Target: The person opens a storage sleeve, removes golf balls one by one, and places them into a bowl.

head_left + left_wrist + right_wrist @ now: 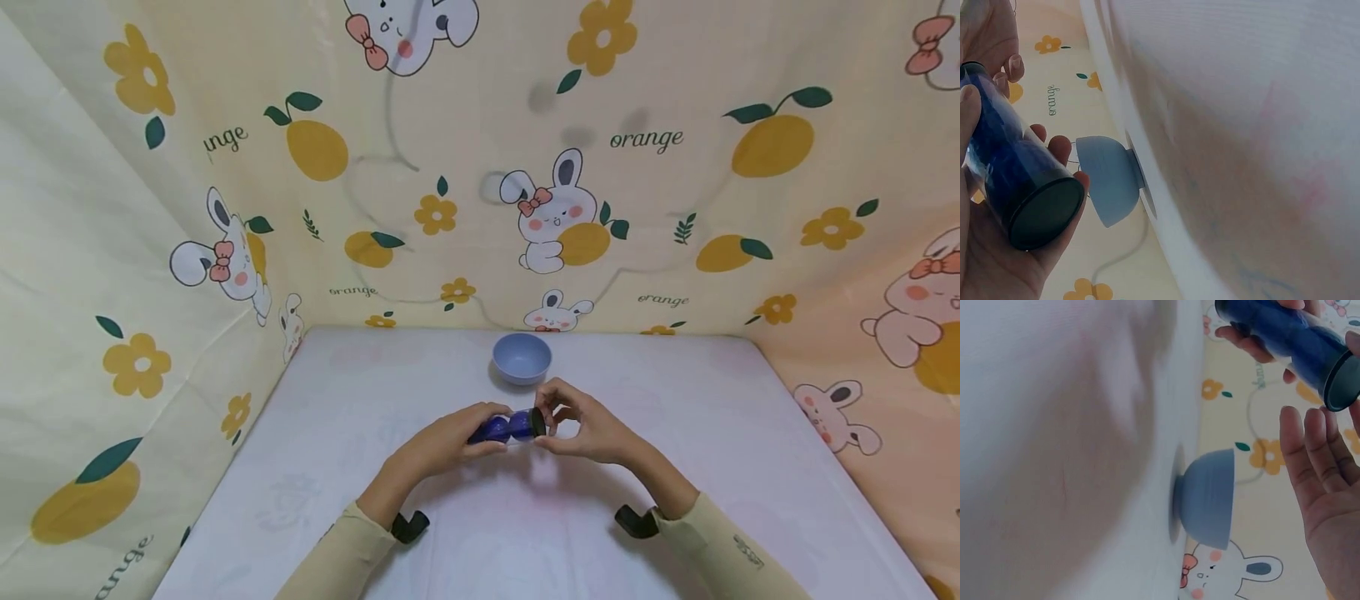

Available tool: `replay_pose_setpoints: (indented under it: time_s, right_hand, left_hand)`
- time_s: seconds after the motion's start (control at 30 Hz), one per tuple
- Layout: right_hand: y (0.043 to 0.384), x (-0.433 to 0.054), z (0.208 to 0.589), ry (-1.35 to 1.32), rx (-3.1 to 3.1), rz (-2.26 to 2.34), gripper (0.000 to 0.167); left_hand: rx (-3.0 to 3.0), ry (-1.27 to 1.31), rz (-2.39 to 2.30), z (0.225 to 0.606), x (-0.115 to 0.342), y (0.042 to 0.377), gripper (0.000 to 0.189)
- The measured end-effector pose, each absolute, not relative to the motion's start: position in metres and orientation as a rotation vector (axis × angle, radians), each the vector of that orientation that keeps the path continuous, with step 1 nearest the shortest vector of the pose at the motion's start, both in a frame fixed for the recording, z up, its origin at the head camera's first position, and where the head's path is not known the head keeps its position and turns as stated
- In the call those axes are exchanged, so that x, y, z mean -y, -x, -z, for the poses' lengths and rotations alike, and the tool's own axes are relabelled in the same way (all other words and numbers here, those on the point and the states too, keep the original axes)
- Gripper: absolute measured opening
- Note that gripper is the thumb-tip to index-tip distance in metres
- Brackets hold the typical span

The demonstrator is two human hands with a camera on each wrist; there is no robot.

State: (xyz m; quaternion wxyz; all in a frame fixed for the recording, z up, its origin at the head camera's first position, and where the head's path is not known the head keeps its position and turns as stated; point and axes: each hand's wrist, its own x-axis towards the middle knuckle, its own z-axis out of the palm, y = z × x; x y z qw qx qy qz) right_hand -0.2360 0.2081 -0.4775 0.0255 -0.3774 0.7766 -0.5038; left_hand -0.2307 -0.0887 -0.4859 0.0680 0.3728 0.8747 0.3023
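Above the table, both hands hold an hourglass (pixel 521 425), a clear tube with a blue, waisted inside and dark end caps. It lies roughly level in the head view. My left hand (pixel 450 435) grips its left part with curled fingers and thumb. At the right end, my right hand (pixel 592 427) pinches the dark cap between thumb and forefinger. In the left wrist view one dark cap (pixel 1046 215) faces the camera. The right wrist view shows the other fingers of the right hand (pixel 1335 500) spread off the tube.
Just beyond the hands, a blue bowl (pixel 522 360) stands upright on the white-covered table (pixel 360 383). Patterned cloth (pixel 480 167) hangs behind the table and along both sides. Dark wrist mounts (pixel 410 527) stick out from the sleeves.
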Motion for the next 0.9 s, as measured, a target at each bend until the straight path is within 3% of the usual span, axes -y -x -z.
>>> replay_pose_setpoints:
  time_s: [0.9]
  right_hand:
    - [0.239,-0.210,0.483,1.203,-2.386,1.488,0.052]
  left_hand:
    - [-2.640,-1.218,-0.904,0.489,0.082,0.231,0.053]
